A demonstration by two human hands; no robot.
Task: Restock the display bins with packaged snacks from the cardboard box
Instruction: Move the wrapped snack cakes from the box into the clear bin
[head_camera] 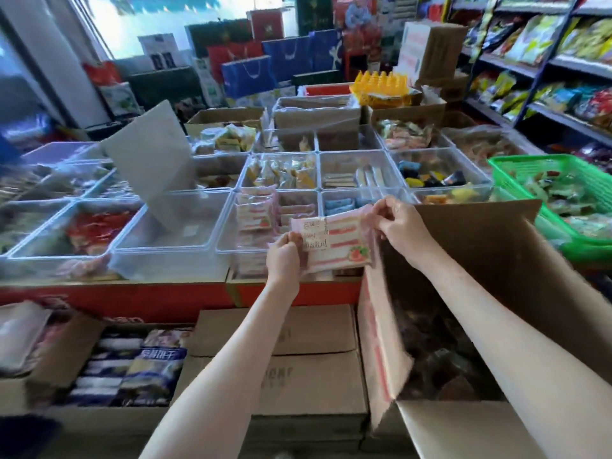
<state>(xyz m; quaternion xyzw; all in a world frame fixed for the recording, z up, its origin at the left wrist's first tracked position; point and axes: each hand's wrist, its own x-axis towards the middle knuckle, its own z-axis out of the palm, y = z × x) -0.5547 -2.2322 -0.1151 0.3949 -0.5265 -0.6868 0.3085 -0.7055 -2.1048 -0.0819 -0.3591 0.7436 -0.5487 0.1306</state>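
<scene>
1 pink packet (pixel 335 244) pinched: left hand (pixel 284 260), right hand (pixel 399 228); print blurred.

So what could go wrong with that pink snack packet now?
The left grip and right grip only pinch the pink packet by its edges, so it might slip and drop beside the clear bin. That bin already holds stacked pink packets, so squeezing another in could crush or topple them. The cardboard box flap stands close to the right arm and might get bumped.
</scene>
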